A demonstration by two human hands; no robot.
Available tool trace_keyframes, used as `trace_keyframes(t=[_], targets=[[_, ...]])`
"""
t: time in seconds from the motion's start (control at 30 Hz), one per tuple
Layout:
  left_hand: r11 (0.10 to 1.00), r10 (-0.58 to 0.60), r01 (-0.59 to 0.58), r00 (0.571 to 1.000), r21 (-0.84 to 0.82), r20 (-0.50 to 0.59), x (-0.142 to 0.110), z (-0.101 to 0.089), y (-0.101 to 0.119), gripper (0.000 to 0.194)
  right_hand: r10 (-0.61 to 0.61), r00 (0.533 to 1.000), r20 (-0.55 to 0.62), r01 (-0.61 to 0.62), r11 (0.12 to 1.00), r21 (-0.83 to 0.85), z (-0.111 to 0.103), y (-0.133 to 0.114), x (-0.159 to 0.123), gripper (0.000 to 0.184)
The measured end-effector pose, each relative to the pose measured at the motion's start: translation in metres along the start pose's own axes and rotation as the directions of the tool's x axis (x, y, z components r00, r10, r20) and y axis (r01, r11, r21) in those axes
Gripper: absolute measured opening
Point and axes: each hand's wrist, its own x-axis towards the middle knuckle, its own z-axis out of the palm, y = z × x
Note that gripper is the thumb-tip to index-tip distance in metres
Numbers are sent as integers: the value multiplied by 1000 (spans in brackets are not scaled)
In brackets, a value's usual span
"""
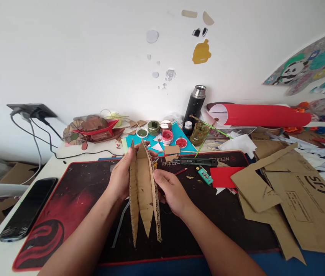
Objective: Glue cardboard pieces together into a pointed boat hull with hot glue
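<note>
Between my two hands is a long cardboard boat shape point(144, 188), a pointed flat base with two raised side strips, held above the dark desk mat. My left hand point(121, 172) grips the left side strip point(133, 203), its thumb near the top edge. On the other side, my right hand point(172, 189) is closed on the right side strip point(156, 211), thumb along the rim. Fingers of both hands are partly hidden behind the cardboard. Just beyond it lie a utility knife point(199, 161), a red pencil point(181, 171) and a green lighter point(204, 175).
Open paint pots point(167, 137) stand on blue paper point(189, 147), beside a jar with brushes point(199, 133) and a black thermos point(194, 105). Cardboard sheets point(300, 207) and red paper point(226, 177) cover the right. A phone point(28, 209) lies at left, with a red-trimmed boat model point(99, 130) behind.
</note>
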Motion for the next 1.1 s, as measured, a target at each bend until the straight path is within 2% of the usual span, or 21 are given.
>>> trace_keyframes(t=[0.17,0.33,0.4,0.57,0.7,0.83,0.93,1.0,1.1], targets=[[992,-56,65,995,-105,86,3,-3,-1,71,-2,1000,-21,3,1000,8,-2,2,0,68],[971,-123,149,982,-187,144,4,-3,2,66,9,999,-40,-7,998,62,-2,0,1,64],[973,-118,142,984,-180,137,3,-1,4,63,9,999,-48,-5,997,78,-1,-1,1,60],[989,-63,79,990,-124,125,0,1,4,72,-15,1000,-27,16,998,53,-2,-3,1,54],[998,-32,36,998,-61,59,-3,2,-3,48,-52,998,22,52,999,-7,-1,-1,1,54],[997,-7,9,1000,-77,27,-3,8,-11,34,-115,992,46,120,983,-138,2,6,1,46],[995,-33,37,999,-95,35,0,9,-13,32,-201,980,-8,185,918,-350,1,11,0,39],[994,-15,18,999,-111,33,4,7,-11,35,-257,964,-65,196,858,-475,-2,10,-1,37],[997,40,-35,997,-75,63,6,-1,-6,54,-346,927,-144,191,766,-614,-7,4,-1,40]])
